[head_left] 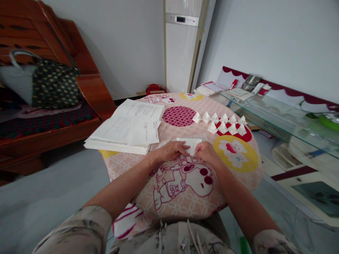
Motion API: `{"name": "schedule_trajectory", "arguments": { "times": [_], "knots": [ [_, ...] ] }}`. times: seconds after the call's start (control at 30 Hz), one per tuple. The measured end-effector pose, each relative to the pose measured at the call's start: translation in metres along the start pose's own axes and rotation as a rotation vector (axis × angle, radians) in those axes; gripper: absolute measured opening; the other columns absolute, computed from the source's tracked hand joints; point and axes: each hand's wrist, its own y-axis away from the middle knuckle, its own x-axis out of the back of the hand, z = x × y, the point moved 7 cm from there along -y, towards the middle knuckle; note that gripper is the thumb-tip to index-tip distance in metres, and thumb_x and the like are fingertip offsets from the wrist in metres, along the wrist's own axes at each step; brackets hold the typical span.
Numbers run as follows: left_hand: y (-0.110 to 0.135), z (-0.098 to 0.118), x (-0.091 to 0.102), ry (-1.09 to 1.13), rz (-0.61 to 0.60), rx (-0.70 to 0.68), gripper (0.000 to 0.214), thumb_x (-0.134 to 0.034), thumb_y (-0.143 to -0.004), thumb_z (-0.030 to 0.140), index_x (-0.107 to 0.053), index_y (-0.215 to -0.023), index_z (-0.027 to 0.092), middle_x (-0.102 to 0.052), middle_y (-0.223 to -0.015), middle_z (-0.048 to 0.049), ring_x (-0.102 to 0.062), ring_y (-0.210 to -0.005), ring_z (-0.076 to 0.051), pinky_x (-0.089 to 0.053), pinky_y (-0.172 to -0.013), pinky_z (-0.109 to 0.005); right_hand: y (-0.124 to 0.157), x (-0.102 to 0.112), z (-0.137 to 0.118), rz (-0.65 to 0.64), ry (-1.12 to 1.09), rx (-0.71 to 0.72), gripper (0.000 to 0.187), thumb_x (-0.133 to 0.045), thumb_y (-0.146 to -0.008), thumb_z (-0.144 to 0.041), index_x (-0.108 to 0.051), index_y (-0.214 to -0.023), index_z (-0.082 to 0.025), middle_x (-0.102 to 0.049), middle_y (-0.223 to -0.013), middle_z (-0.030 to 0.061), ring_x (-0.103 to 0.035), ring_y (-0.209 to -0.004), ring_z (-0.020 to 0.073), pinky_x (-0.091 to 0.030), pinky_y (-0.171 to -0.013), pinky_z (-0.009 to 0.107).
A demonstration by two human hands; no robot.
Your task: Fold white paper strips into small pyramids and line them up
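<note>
A small white piece of paper (191,141) lies on the cloth-covered round table in front of me. My left hand (172,150) rests on its left side, fingers stretched out and a little apart. At its right edge my right hand (207,152) is closed, fingers curled with the tips pressed to the paper. Several small pointed folded paper pieces (225,118) stand in two rows toward the right rear. To the left, a thick stack of printed sheets (124,123) lies open like a book.
The tablecloth (148,187) carries cartoon figures. A glass-topped stand (286,120) runs along the right, with a cup (265,89) and papers on it. Far left is a wooden sofa (92,88) with a patterned bag (55,83). A tall white cabinet-like unit (181,49) fills the corner.
</note>
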Motion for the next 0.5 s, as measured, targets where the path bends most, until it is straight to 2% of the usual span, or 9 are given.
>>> {"name": "schedule_trajectory", "arguments": {
  "times": [0.1,0.27,0.37,0.5],
  "knots": [
    [-0.001,0.001,0.000,0.004,0.003,0.007,0.057,-0.055,-0.084,-0.007,-0.077,-0.121,0.031,-0.062,-0.146,-0.0028,-0.047,-0.147,-0.026,-0.043,-0.119,-0.046,0.001,0.011,0.020,-0.025,-0.069,-0.080,0.016,-0.058,-0.067,-0.004,-0.061,-0.060,-0.018,-0.056,-0.045,-0.0036,-0.052,-0.038,0.0118,-0.036,-0.043,0.021],
    [0.000,0.002,0.000,-0.021,0.021,-0.008,0.055,-0.056,-0.086,-0.005,-0.076,-0.121,0.032,-0.062,-0.147,-0.0013,-0.048,-0.147,-0.024,-0.042,-0.119,-0.043,0.009,0.033,0.033,-0.034,-0.038,-0.091,0.018,-0.057,-0.063,-0.002,-0.057,-0.055,-0.018,-0.054,-0.041,-0.0037,-0.050,-0.037,0.0107,-0.034,-0.039,0.019],
    [0.000,0.003,0.000,-0.040,0.011,-0.018,0.057,-0.055,-0.085,-0.006,-0.076,-0.122,0.031,-0.062,-0.147,-0.0006,-0.048,-0.146,-0.023,-0.042,-0.120,-0.041,0.012,0.030,0.012,-0.054,-0.102,0.030,0.014,-0.058,-0.066,-0.005,-0.061,-0.061,-0.017,-0.056,-0.044,-0.0041,-0.052,-0.040,0.0111,-0.034,-0.040,0.019],
    [0.000,0.006,0.001,-0.051,0.005,-0.016,0.060,-0.054,-0.084,-0.006,-0.075,-0.125,0.031,-0.060,-0.149,0.0002,-0.047,-0.147,-0.024,-0.042,-0.119,-0.042,0.006,0.008,-0.017,-0.082,-0.216,0.120,0.011,-0.058,-0.072,-0.008,-0.063,-0.070,-0.017,-0.062,-0.054,-0.0031,-0.057,-0.044,0.0107,-0.039,-0.042,0.018]
  ]
}}
